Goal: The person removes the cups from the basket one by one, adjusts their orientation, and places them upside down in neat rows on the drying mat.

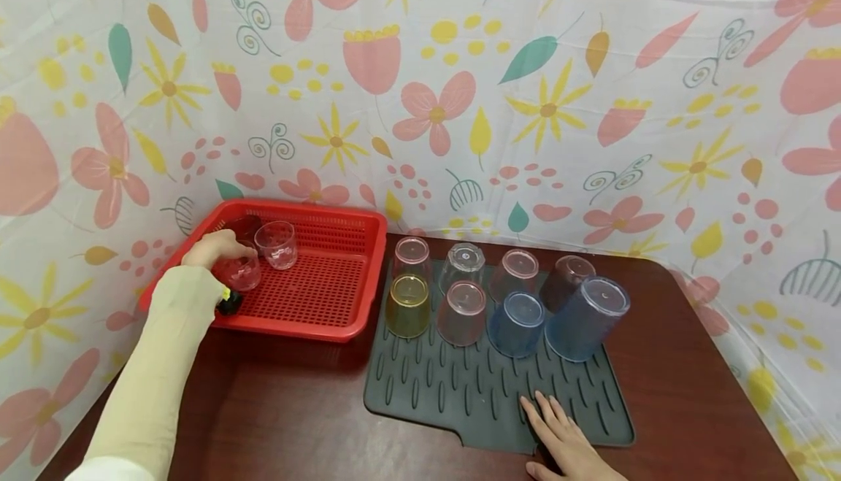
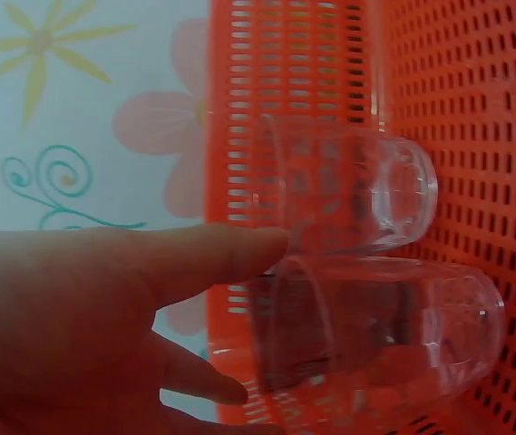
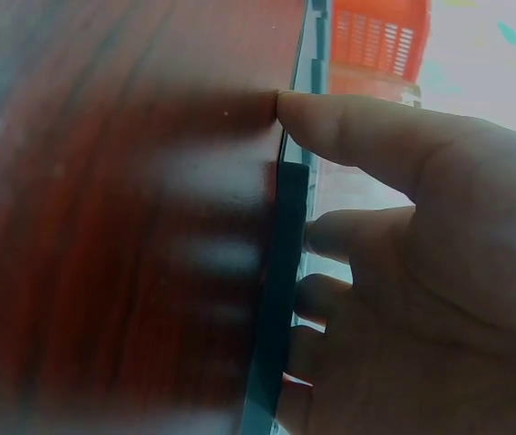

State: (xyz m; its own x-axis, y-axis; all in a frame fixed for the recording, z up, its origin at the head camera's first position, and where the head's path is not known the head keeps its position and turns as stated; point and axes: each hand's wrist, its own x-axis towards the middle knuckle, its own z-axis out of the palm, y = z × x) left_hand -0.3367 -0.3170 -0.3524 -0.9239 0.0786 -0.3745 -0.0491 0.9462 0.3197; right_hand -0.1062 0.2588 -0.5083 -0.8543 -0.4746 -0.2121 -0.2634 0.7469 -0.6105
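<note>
In the head view my left hand (image 1: 215, 249) reaches over the left end of a red basket (image 1: 358, 331). Below it stands a clear glass (image 1: 240, 274), mouth up. In the left wrist view the thumb tip is right at the rim of this near glass (image 2: 394, 335), the other fingers spread on its far side. A second clear glass (image 2: 357, 190) stands beside it. A dark glass-like shape (image 1: 243, 225) shows behind, partly hidden. My right hand (image 1: 565, 444) rests with fingers extended on the front edge of a dark grey drying mat (image 1: 453, 393).
Upside-down tumblers stand in two rows on the mat, among them a yellow one (image 1: 409, 309), a pink one (image 1: 462, 317), a short blue one (image 1: 515, 328) and a tall blue one (image 1: 585, 320). A flowered curtain (image 1: 434, 43) hangs behind the brown table (image 1: 296, 401).
</note>
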